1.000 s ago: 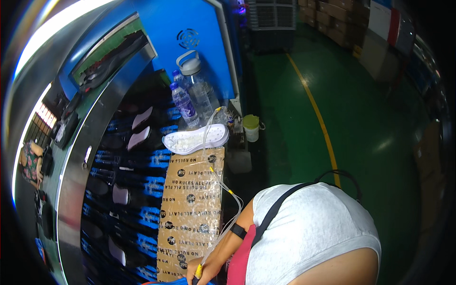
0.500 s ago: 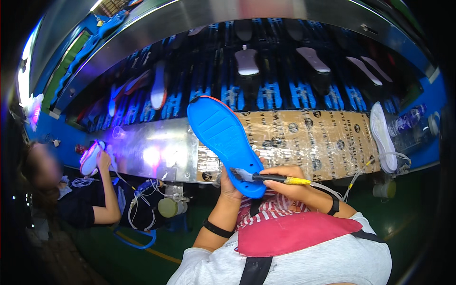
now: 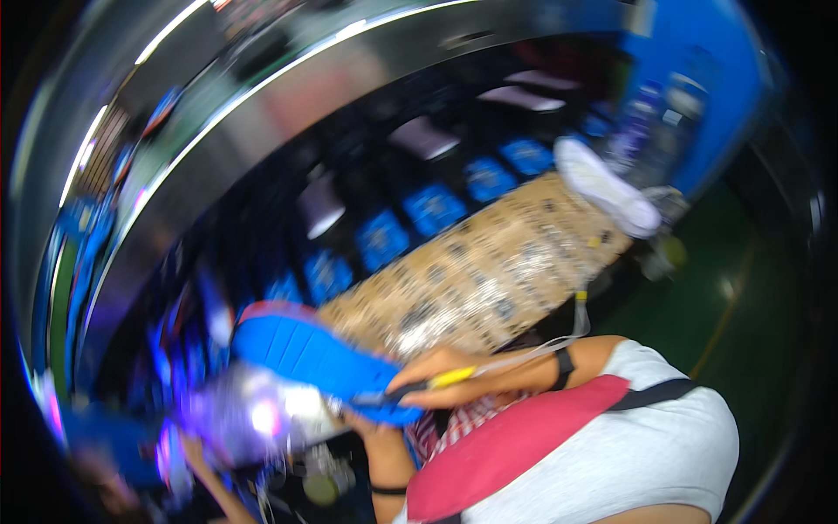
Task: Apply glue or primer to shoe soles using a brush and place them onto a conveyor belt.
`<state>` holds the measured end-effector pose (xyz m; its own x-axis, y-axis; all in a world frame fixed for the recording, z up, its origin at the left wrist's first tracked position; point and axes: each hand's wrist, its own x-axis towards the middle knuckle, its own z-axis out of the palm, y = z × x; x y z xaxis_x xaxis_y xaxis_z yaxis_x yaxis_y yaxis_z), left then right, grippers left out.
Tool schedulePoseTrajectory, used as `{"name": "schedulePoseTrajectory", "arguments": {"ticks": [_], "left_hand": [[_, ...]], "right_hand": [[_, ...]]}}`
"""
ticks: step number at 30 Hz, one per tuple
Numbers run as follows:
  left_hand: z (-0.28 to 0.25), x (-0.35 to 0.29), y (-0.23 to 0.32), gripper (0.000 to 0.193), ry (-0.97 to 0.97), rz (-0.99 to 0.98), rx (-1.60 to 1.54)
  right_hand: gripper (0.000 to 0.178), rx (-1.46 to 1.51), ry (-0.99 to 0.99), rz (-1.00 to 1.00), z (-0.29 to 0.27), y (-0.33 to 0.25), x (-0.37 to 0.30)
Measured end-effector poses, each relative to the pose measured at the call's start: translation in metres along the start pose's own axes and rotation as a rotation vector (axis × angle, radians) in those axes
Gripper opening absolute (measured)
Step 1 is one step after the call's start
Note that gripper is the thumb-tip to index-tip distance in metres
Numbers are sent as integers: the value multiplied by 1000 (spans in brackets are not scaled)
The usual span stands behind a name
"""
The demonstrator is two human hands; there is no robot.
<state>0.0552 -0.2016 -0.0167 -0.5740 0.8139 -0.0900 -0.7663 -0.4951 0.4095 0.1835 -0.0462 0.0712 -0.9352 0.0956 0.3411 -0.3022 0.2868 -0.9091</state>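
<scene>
The blue shoe sole (image 3: 305,354) is held in front of the person, slanting across the inner end of the metal plate (image 3: 231,410) and the near left corner of the cardboard (image 3: 489,271). Compared with the frame half a second earlier, the view is rotated: the work surface now runs diagonally, and the sole lies flatter, its far end directed to the upper left. The brush (image 3: 453,377) remains over the sole's near end; blur hides whether the bristles touch it.

The left hand (image 3: 374,430) supports the near end from below; most of its fingers are hidden. The right hand (image 3: 443,363) has its fingers closed around the brush handle. A thin pale cable (image 3: 534,351) extends from the brush along the right forearm.

Containers: a purple bottle (image 3: 635,127) and a larger clear bottle (image 3: 681,115) stand beyond the white shoe sole (image 3: 609,185). A jar with a yellow-green lid (image 3: 670,251) is located past the cardboard's right end; a similar jar (image 3: 321,489) is located at lower left. Blur prevents identification of the contents.
</scene>
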Motion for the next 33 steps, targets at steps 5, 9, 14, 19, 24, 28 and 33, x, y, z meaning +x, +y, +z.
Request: {"name": "schedulePoseTrajectory", "arguments": {"ticks": [5,9,14,19,24,28,33], "left_hand": [[3,-3,-4,78,88,85,36],[7,14,-15,78,84,57,95],[16,31,-21,79,30,11,120],[11,34,-13,80,-27,1,121],[23,41,-15,81,-130,-46,125],[43,41,-18,84,-218,-55,139],[45,37,-23,83,-200,-22,111]], "right_hand": [[25,64,72,-166,8,0,-4],[25,64,97,-83,-1,4,-18],[25,61,169,-99,-11,15,-22],[27,129,168,-55,-20,17,-24],[26,66,225,-72,-28,7,-25],[22,-51,328,-159,-28,0,-24],[25,-189,338,-176,-26,-4,-24]]}}
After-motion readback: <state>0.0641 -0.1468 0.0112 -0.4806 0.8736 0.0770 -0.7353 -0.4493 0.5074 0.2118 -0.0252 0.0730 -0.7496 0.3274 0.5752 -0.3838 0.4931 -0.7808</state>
